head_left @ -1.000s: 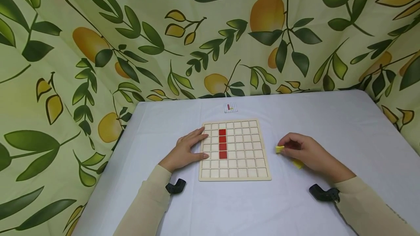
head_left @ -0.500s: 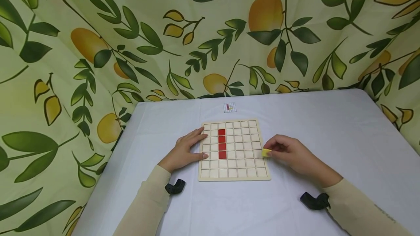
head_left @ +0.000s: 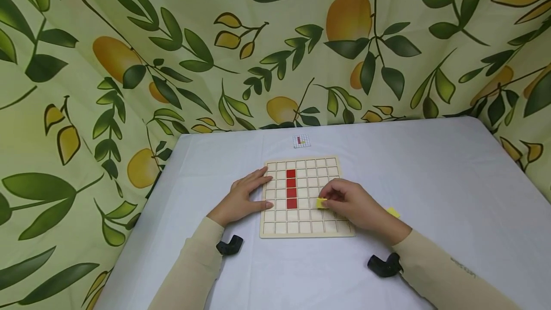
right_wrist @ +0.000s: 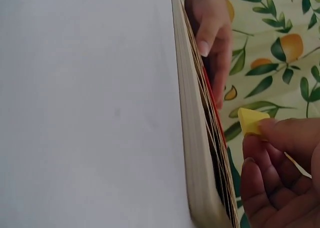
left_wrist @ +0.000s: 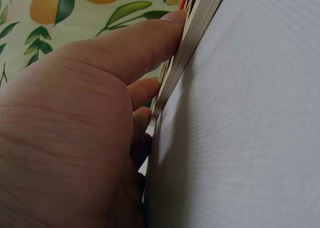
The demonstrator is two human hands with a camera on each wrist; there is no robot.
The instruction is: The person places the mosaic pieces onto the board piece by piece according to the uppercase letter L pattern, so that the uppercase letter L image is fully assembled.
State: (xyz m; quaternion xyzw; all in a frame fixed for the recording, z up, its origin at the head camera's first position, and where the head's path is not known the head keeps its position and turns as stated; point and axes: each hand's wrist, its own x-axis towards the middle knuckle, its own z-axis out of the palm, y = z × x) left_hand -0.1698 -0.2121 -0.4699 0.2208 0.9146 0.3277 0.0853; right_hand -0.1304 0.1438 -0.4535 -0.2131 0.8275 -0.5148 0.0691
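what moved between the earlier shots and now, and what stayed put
The right hand, pinching a small yellow square tile, moved left from the table onto the wooden grid board, so the tile is now over the squares right of the red tile column. A second yellow tile lies uncovered on the white table. The left hand stayed resting on the board's left edge; board and red column are unchanged.

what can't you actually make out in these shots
- Small pattern card: head view, too small to read its layout.
- Cell under the yellow tile: head view, covered by the right hand.
- Wooden grid board: both wrist views show it edge-on, squares unreadable.
- Left hand: its palm contact is hidden from above.
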